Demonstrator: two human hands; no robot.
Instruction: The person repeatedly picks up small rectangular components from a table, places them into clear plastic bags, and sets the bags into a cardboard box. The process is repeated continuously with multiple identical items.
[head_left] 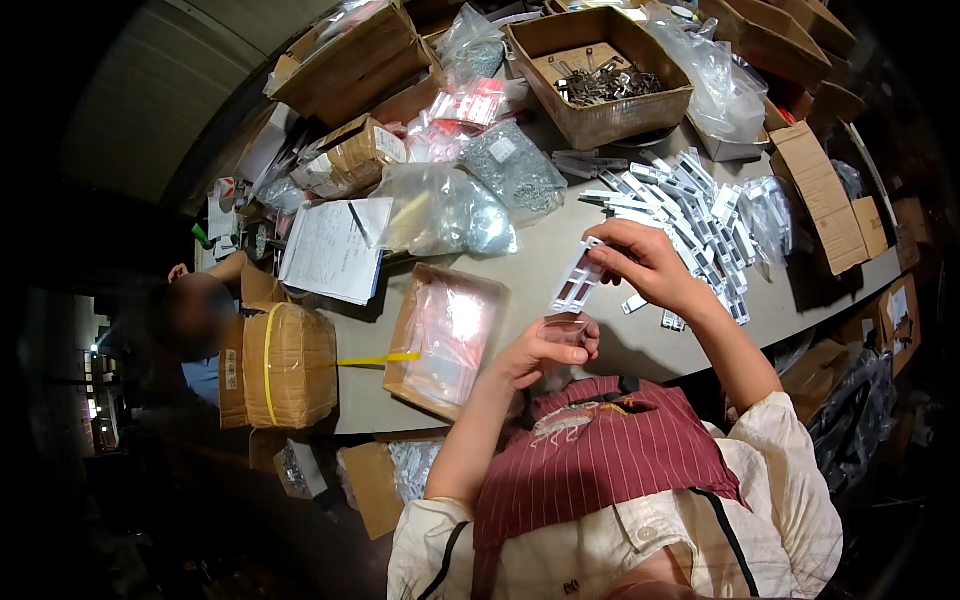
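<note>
My right hand (650, 265) pinches a slim white-and-grey plastic fitting with dark brown inserts (575, 288), held tilted above the table edge. Just below it, my left hand (548, 352) has its fingers curled round a small clear plastic bag (563, 374), whose mouth lies under the fitting's lower end. Beyond my right hand spreads a loose pile of similar white-and-grey fittings (690, 205). To the left of my left hand is an open shallow carton (398, 345) holding flat clear bags (447, 335).
A cardboard tray (600, 125) of metal parts stands at the back. Bags of small hardware (512, 172), a paper pad (330, 250) with a pen, and a carton with a yellow strap (300, 365) sit leftward. Another person (203, 375) is at far left.
</note>
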